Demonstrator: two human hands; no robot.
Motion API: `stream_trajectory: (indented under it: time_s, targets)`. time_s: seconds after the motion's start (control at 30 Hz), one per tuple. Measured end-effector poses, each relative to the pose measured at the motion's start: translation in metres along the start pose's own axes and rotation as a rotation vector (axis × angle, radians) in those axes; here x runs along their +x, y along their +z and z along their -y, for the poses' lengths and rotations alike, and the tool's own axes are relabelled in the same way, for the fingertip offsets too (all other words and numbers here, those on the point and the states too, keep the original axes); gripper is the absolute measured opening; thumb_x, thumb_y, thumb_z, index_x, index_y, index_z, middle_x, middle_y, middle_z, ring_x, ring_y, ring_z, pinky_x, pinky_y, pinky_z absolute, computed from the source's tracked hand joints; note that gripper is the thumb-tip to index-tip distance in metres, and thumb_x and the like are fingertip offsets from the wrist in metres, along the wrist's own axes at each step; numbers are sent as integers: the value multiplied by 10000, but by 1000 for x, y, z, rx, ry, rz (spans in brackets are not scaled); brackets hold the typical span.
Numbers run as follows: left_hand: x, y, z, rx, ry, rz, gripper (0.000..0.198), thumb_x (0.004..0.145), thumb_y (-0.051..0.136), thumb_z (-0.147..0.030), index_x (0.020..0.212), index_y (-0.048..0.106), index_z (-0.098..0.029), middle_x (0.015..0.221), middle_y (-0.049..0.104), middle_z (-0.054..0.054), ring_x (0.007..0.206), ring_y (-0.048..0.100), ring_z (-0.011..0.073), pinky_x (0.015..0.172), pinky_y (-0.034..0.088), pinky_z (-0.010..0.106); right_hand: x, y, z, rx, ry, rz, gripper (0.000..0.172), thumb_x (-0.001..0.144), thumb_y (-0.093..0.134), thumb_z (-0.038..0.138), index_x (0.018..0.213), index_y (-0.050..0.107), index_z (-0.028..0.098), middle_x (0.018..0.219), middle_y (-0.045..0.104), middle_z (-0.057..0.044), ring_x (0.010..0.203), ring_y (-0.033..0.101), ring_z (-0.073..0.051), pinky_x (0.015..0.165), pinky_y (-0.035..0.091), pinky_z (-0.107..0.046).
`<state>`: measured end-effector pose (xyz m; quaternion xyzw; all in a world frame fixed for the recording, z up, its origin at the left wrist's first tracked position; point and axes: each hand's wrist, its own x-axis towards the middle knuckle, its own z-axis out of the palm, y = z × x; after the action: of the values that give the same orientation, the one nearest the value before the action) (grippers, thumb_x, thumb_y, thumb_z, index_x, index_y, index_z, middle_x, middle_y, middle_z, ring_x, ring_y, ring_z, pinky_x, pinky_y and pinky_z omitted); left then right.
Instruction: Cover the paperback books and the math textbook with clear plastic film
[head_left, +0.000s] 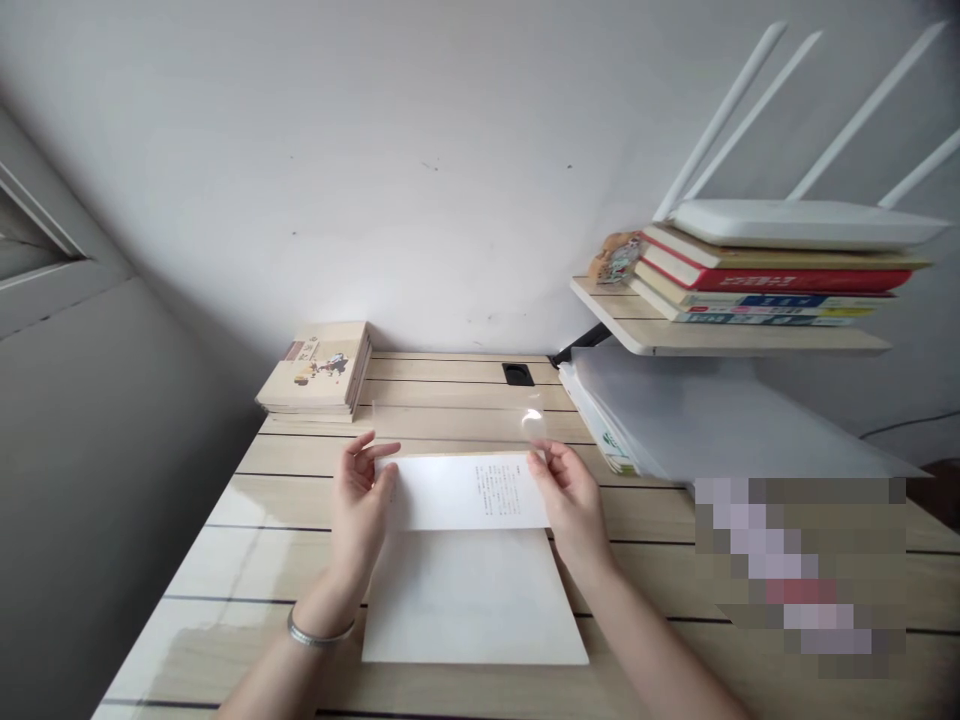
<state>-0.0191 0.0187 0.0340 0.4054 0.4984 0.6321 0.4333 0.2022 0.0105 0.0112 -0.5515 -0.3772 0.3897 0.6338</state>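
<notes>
Barely legible print (497, 490) on paper (435, 497)

We see our left hand (365, 495) and right hand (576, 505) holding a printed white page (442, 495) by its sides, clear film (457, 422) beyond, blank white sheet (472, 605) nearer us, at a wooden table (300, 500); booklets (315, 368) lie back left, shelved books (795, 280) right.

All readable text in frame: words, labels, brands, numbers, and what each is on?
None legible.
White printed sheet: small text columns, too small.
Top book of the left stack: cover characters, too small.
Red book spine: characters, blurred.
Blue-and-white spine below it: blurred.
Pixelated patch: nothing readable.
</notes>
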Motion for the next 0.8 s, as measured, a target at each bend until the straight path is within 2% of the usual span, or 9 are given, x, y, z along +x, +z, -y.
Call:
stream_trajectory:
  time_s: [0.1, 0.23, 0.4, 0.53, 0.8]
  targets:
    - [-1, 0, 0, 14, 0, 1, 430, 688, 692, -243, 1073, 502, -212, 969, 673, 56, 768, 584, 134, 617, 400, 233, 0, 0, 2, 24, 74, 43, 472, 609, 791, 440, 958, 580, 201, 772, 670, -22, 687, 614, -186, 606, 494, -290]
    - [-1, 0, 0, 35, -11, 7, 469, 685, 718, -272, 1094, 495, -219, 948, 671, 45, 778, 593, 143, 633, 413, 242, 0, -1, 3, 47, 99, 60, 494, 571, 817, 424, 943, 594, 189, 731, 679, -22, 652, 623, -194, 600, 502, -308]
    - [-1, -1, 2, 34, 29, -6, 489, 694, 726, -282, 1107, 470, -227, 865, 668, 18, 724, 597, 133, 609, 423, 232, 1, -3, -3, 15, 77, 83, 476, 594, 799, 432, 968, 616, 201, 735, 683, -20, 653, 621, -200, 593, 495, -304]
    - [0, -1, 6, 8, 5, -21, 449, 696, 730, -281, 1059, 472, -223, 829, 665, 11, 765, 622, 143, 639, 448, 237, 2, -5, -6, -28, 34, 96, 425, 624, 778, 443, 941, 622, 208, 717, 678, -19, 644, 617, -194, 581, 490, -290]
    - [4, -1, 9, -105, -54, -21, 436, 647, 764, -254, 975, 480, -212, 797, 656, -10, 707, 621, 121, 612, 440, 218, 2, -4, -2, 38, 101, 98, 430, 597, 802, 423, 907, 611, 194, 713, 675, -21, 640, 617, -188, 579, 500, -292]
